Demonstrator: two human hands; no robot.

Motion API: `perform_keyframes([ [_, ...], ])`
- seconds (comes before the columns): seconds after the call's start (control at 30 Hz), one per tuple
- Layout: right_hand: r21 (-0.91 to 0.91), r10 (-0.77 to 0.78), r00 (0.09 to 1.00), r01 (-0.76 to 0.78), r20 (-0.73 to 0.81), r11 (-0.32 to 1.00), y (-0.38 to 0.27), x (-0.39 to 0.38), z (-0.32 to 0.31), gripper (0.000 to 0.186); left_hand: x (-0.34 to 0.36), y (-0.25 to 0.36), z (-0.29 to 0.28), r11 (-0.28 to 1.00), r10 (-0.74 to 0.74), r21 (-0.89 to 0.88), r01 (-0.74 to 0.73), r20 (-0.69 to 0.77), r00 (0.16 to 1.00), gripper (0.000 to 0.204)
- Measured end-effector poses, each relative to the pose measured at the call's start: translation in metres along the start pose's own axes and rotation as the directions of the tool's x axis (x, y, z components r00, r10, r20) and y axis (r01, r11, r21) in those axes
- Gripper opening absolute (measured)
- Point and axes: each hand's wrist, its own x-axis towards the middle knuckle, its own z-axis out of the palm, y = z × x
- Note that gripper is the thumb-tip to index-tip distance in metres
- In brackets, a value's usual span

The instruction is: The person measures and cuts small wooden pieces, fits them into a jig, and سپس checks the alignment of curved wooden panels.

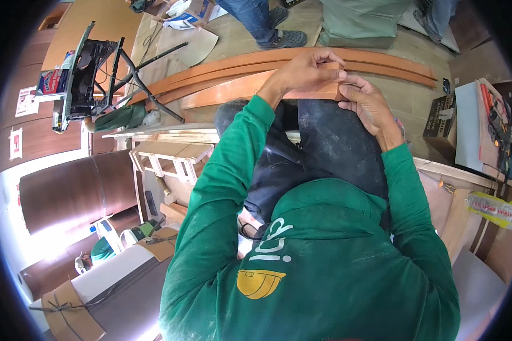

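Note:
An orange-brown wooden board (227, 92) lies crosswise just beyond my knees, its right end between my hands. My left hand (307, 73) reaches over the top of that end, thumb and fingers closed on it near the corner. Lower on the same end, my right hand (367, 102) pinches the edge between thumb and fingers. The fingertips of both hands nearly meet there. Whether a small thin piece is also between them, I cannot make out.
Beyond the board, long orange-brown planks (202, 73) stretch across the floor. A black folding stand (119, 71) is at the left. Another person's jeans-clad leg (247, 23) stands at the far side. At the right are a cardboard box (440, 122) and several hand tools (498, 119).

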Motion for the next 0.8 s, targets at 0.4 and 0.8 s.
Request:
perform_keyframes([
  [0.4, 0.051, 0.015, 1.0, -0.015, -0.003, 0.999, -0.006, -0.002, 0.008, 0.035, -0.011, -0.015, -0.007, 0.873, 0.382, 0.319, -0.37, 0.025, 0.924, 0.046],
  [0.8, 0.075, 0.003, 1.0, -0.002, -0.003, 0.997, -0.011, 0.008, 0.031, 0.038, -0.04, 0.026, -0.042, 0.555, 0.345, 0.664, -0.5, 0.364, 0.865, 0.087],
])
